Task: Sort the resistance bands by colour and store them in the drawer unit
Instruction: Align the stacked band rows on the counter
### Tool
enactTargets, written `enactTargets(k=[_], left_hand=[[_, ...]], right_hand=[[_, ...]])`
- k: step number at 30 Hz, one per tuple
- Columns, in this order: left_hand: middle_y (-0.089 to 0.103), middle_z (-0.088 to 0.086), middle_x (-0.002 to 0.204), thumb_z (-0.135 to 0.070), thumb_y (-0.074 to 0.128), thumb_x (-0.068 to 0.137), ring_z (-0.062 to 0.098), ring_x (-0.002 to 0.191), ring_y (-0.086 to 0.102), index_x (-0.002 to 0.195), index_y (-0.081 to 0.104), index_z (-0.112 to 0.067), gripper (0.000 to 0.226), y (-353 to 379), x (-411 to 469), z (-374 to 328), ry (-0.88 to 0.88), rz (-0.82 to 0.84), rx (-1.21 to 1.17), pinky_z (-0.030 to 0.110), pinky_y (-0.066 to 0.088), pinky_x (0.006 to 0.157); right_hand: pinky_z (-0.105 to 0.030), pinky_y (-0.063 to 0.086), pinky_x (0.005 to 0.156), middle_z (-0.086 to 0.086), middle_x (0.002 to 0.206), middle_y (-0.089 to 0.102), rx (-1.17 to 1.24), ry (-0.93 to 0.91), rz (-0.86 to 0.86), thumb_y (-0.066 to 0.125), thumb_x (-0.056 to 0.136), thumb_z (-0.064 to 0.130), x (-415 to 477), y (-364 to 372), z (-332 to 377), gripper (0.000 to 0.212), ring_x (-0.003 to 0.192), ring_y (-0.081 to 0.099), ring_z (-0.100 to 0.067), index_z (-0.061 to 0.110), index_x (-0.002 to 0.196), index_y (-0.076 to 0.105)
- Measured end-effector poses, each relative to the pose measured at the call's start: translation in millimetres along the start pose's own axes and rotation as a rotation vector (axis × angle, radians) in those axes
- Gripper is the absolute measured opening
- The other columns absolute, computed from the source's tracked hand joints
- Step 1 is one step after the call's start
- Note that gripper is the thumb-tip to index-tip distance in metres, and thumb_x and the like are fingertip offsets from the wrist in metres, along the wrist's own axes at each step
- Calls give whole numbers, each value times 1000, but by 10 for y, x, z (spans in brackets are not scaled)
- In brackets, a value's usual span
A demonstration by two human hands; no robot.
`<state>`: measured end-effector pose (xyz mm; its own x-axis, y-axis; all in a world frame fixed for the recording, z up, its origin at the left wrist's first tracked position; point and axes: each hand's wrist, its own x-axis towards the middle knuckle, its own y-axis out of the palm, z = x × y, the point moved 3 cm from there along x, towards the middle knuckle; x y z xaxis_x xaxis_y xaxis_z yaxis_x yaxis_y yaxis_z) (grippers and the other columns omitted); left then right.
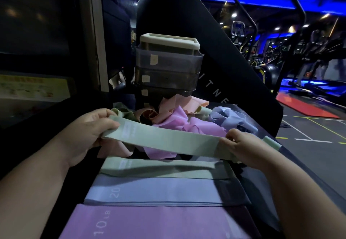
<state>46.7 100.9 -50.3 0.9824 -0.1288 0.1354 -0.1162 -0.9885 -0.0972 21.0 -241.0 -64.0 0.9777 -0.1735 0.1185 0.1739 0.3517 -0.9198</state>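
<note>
A pale green resistance band (164, 139) is stretched flat between my hands above the dark surface. My left hand (89, 130) grips its left end and my right hand (243, 145) pinches its right end. Directly below lies another green band (157, 169), then a blue band marked 20 (149, 192) and a purple band marked 10 LB (149, 222), each laid flat. Behind the held band sits a tangled heap of pink (179, 105), purple (187, 126), olive (121, 113) and blue (228, 117) bands. The grey drawer unit (168, 66) with a cream top stands at the back, drawers shut.
The bands lie on a dark padded machine surface (265, 182) whose right edge drops to the gym floor (309, 132). A black upright panel (224, 60) rises behind the drawer unit. A dark wall with a yellow notice (33, 88) is on the left.
</note>
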Motion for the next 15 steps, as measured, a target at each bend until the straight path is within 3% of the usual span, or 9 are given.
enactTargets(k=[3,5,8,10,12,13,15], left_hand=[[62,34,95,-16,65,74,48,91,62,80,63,-14,7,18,-16,24,-69,69,26,52,47,93],[61,37,106,-9,67,77,54,95,63,86,62,-9,10,52,-26,69,-153,147,-33,55,51,90],[62,33,105,-4,67,82,39,83,71,94,57,-2,15,75,-20,110,-186,185,-34,33,61,61],[59,20,81,-23,90,55,18,59,67,92,59,-4,52,62,-42,99,-167,206,75,20,52,47],[56,4,67,-49,92,19,8,51,52,92,63,-9,88,17,-47,104,-159,211,255,18,43,45],[56,2,66,-49,90,18,8,51,49,93,63,-9,89,1,-42,123,-169,214,321,18,41,46],[55,3,65,-40,86,46,8,52,46,95,63,-7,63,-4,-45,142,-184,232,402,19,38,47]], right_hand=[[-29,38,56,0,66,56,63,55,-31,51,89,51,5,-45,-60,39,59,51,-15,14,79,55],[-28,38,55,-1,60,57,87,69,-43,54,88,48,-2,-77,-91,41,53,51,-16,9,79,57],[-28,45,57,1,56,67,49,56,-25,54,88,48,-1,-78,-128,38,51,61,-17,11,80,59],[-31,51,63,-2,55,69,96,62,-1,57,87,47,0,-68,-148,33,55,66,-18,15,79,59],[-32,52,62,-4,54,68,162,69,41,61,86,44,-2,-56,-160,31,54,67,-21,14,77,60],[-31,50,57,-4,53,67,185,70,59,63,85,42,-8,-52,-163,31,51,65,-21,13,76,59],[-25,45,50,-4,51,63,228,69,71,67,84,37,-17,-52,-165,30,44,60,-18,10,75,60]])
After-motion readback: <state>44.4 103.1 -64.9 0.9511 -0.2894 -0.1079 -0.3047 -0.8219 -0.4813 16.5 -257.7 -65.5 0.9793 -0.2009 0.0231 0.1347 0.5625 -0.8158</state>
